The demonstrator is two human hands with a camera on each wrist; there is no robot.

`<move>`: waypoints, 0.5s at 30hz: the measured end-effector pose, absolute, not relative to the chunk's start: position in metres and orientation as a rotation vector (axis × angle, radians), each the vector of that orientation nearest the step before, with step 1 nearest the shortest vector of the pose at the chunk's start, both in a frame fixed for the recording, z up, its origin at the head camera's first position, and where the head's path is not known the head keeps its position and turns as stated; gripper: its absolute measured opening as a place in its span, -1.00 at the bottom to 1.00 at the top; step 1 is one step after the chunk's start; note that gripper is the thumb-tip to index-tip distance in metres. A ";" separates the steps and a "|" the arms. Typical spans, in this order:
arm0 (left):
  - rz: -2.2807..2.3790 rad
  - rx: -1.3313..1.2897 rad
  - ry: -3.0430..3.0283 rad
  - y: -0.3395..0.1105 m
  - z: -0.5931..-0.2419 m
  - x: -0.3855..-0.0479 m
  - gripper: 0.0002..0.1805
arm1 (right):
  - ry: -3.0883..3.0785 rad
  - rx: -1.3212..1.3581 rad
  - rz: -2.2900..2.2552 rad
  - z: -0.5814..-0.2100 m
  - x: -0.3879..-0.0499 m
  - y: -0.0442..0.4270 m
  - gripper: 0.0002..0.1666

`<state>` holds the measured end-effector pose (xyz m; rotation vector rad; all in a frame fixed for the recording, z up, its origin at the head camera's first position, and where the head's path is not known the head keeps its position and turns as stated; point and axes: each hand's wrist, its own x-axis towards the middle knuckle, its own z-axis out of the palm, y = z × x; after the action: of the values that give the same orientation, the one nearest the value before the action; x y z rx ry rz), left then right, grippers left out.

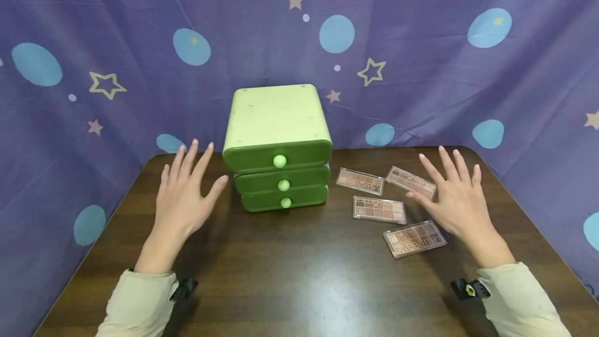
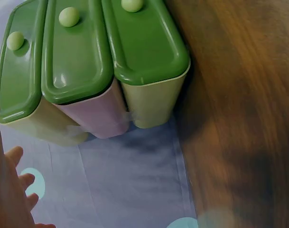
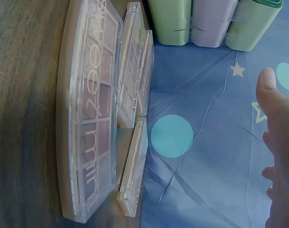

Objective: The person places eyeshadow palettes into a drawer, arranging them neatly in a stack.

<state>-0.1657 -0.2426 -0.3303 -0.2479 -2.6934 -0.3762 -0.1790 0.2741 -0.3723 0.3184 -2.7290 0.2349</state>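
Observation:
A small three-drawer cabinet (image 1: 281,113) with a pale green top and dark green drawer fronts stands near the back of the table. Round light green knobs (image 1: 280,161) sit on its drawers, all closed. To its left hovers my left hand (image 1: 184,196), fingers spread, holding nothing. Several clear-lidded eyeshadow palettes lie to the cabinet's right: one near the cabinet (image 1: 360,181), a front palette (image 1: 415,238), a middle palette (image 1: 379,209) and a back palette (image 1: 412,182). My right hand (image 1: 456,202) is spread beside them, its thumb overlapping the back palette in the head view; contact cannot be told.
The brown wooden table (image 1: 290,280) reaches back to a purple curtain (image 1: 262,25) printed with stars and blue ovals. Black straps with small devices circle both wrists, such as the right wrist device (image 1: 470,289).

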 end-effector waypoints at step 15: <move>-1.000 -0.334 -2.488 -0.236 -0.318 -0.182 -0.41 | -2.652 0.408 0.317 -0.374 -0.182 0.261 -0.01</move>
<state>-0.1821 -0.2363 -0.3180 -0.3345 -2.4875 -1.0002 -0.1821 0.2611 -0.3743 0.4084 -2.6521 0.3167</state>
